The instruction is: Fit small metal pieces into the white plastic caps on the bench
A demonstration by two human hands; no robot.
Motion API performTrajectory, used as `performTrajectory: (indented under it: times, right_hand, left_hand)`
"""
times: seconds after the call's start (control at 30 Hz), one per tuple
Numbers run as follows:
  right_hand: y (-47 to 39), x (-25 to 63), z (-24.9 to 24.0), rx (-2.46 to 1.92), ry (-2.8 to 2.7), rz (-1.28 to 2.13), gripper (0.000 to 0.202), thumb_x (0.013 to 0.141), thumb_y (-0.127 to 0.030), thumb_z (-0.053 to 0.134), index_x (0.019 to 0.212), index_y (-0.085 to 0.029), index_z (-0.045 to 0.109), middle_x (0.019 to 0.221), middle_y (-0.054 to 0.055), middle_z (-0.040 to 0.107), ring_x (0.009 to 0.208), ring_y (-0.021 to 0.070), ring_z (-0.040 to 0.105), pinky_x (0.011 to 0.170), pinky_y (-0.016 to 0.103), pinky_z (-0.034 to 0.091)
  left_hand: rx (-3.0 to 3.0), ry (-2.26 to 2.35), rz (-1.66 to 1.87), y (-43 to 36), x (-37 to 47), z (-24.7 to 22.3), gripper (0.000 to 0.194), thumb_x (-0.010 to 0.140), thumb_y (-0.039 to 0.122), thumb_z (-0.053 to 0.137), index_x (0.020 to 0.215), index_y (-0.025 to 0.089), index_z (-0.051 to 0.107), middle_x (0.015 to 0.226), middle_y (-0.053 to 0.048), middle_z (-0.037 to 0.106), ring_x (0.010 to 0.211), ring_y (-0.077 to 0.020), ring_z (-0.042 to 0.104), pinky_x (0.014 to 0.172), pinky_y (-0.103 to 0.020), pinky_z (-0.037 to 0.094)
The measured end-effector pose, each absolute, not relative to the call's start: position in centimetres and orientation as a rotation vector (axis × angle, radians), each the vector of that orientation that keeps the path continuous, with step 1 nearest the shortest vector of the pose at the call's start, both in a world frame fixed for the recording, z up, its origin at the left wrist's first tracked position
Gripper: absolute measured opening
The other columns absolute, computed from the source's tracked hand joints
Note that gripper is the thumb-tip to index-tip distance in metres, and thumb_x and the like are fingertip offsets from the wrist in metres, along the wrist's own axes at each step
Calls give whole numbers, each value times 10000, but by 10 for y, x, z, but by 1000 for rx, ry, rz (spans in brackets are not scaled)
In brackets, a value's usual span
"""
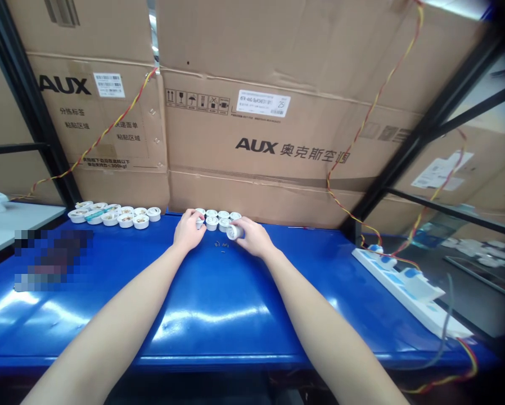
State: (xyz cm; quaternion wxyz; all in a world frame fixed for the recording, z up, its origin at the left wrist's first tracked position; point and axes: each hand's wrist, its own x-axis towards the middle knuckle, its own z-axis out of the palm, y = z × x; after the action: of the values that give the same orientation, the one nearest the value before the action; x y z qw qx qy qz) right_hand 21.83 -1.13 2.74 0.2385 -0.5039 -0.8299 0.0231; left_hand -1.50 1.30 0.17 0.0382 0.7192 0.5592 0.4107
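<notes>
Two short rows of small white lidded cups (211, 223) stand at the back of the blue table (210, 315). My left hand (189, 229) has its fingers closed around a white cup (199, 223) at the left end of these rows. At the right end my right hand (252, 236) grips another white cup (234, 232), which is tilted, between thumb and fingers. Several tiny dark pieces (221, 245) lie on the table between my hands, in front of the cups.
Several open white cups (126, 220) with small contents stand at the back left, a teal item (95, 215) across them. A white power strip (413, 292) with plugs lies at the right edge. Cardboard (256, 163) walls the back. Twisted red-yellow wires (373, 101) hang down.
</notes>
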Motion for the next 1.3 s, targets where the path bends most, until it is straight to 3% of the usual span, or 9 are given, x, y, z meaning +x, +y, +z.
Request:
performTrajectory:
  times: [0.1,0.23,0.3,0.43,0.57,0.7,0.8,1.17,1.3]
  right_hand:
    - [-6,229,24,-1534,-1936,108,511,779,-370,682,1258,-276,532,1186,39,666,1025,228,629,882,313,467]
    - [9,252,10,-1748,-1591,164,518,874,-520,548,1316,-269,449,1079,65,694,935,237,652,811,323,468]
    - [15,262,1,-1848,-1568,215,482,914,-502,487,1315,-238,447,1072,98,695,968,256,649,822,337,463]
    - [23,270,-12,-1875,-1729,278,349,911,-301,506,1253,-235,479,1140,81,694,1111,248,598,913,348,432]
    - [25,268,-12,-1896,-1650,252,420,839,-304,587,1237,-218,481,1086,66,704,1018,239,628,827,314,451]
    - [23,265,-5,-1948,-1583,244,208,821,-406,575,882,-213,622,845,48,706,821,220,647,673,273,432]
    - [19,259,0,-1929,-1736,322,262,826,-405,548,664,-211,616,707,39,680,732,202,643,620,259,408]
    - [8,245,9,-2006,-1994,267,187,806,-350,593,689,-217,653,778,44,698,743,201,634,598,265,385]
    - [7,245,9,-1984,-2036,252,229,828,-398,591,700,-218,653,805,45,698,760,203,630,617,274,387]
  left_hand:
    - [2199,1717,1250,13,-15,2,162,802,190,587,949,253,609,1149,-41,581,1106,-230,582,907,-329,494]
    - [2230,1716,1253,16,-16,-1,177,798,194,589,967,249,604,1140,-52,579,1122,-244,565,935,-354,481]
    - [2243,1732,1241,18,-17,-3,206,789,198,598,990,247,597,1139,-58,578,1119,-256,560,952,-375,473]
    - [2219,1783,1206,21,-19,-6,278,777,207,610,1051,236,577,1167,-78,575,1118,-284,548,966,-409,462]
    - [2142,1781,1222,23,-20,-9,332,778,215,616,1098,227,531,1201,-90,566,1163,-284,532,963,-397,456]
    - [1935,1816,1265,27,-23,-10,358,797,260,614,1126,226,477,1164,-88,574,1071,-244,586,850,-348,483]
    - [1840,1831,1204,29,-24,-11,349,810,288,603,1123,244,457,1081,-58,612,954,-221,624,755,-320,475]
    - [1891,1855,1107,21,-22,-4,256,819,302,578,1059,254,504,904,-30,680,851,-215,645,646,-278,418]
    - [1941,1896,1006,18,-21,2,110,832,334,534,798,238,575,762,-31,672,779,-227,643,614,-286,395]
